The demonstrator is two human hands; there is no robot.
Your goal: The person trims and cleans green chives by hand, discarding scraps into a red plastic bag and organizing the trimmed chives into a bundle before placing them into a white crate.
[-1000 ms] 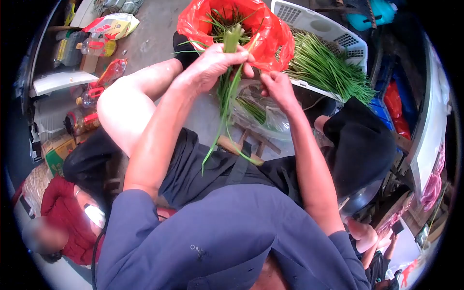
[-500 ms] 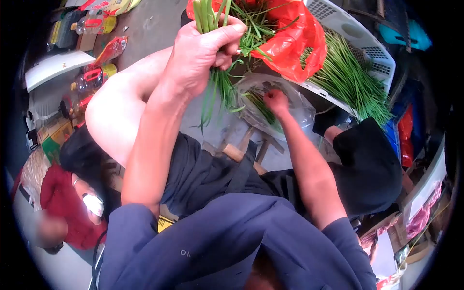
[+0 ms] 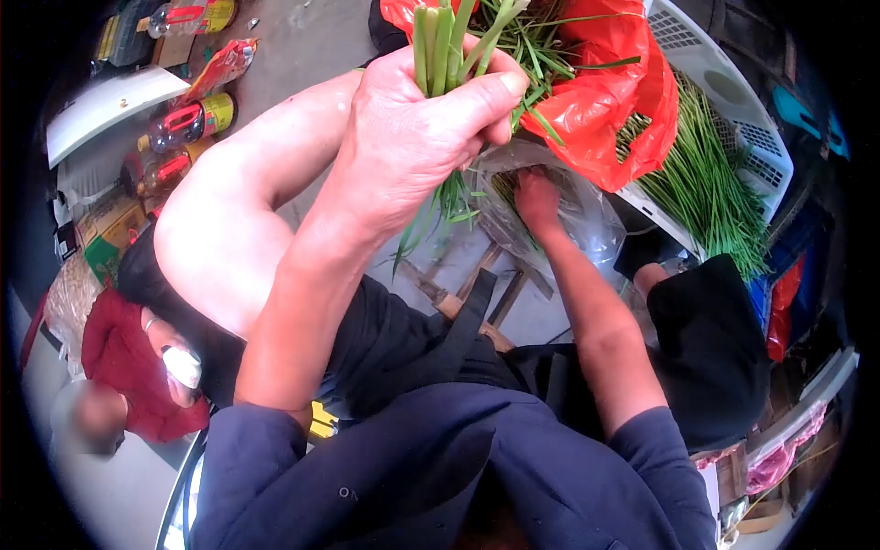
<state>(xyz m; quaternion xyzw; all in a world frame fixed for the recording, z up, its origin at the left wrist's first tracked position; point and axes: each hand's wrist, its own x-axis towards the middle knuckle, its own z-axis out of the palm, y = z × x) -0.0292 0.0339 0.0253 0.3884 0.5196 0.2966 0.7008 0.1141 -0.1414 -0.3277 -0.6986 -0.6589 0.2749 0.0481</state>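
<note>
My left hand [image 3: 431, 119] is raised near the camera, closed around a bunch of green stalks [image 3: 449, 46]. Their thick, pale cut ends stick up above the fist, while narrow leafy ends hang below it. Lower and to the right, my right hand [image 3: 538, 197] reaches into a clear plastic bag [image 3: 596, 220]. Its fingers look curled beside thin green stems in the bag; what they hold, if anything, is hidden. Behind my left hand, a red plastic bag [image 3: 632, 110] contains loose green leaves and stem bits.
A white plastic basket [image 3: 765, 137] at right holds many long, thin green stems [image 3: 706, 183]. Wooden stool parts [image 3: 495, 335] show between my legs. Oil bottles [image 3: 179, 124] line the left side. Another person in a dark red top [image 3: 119, 357] is at lower left, holding a white object.
My left hand with the stalks has come closer to the camera, lower and to the right in view. The basket and bags have shifted right and down as the view turned.
</note>
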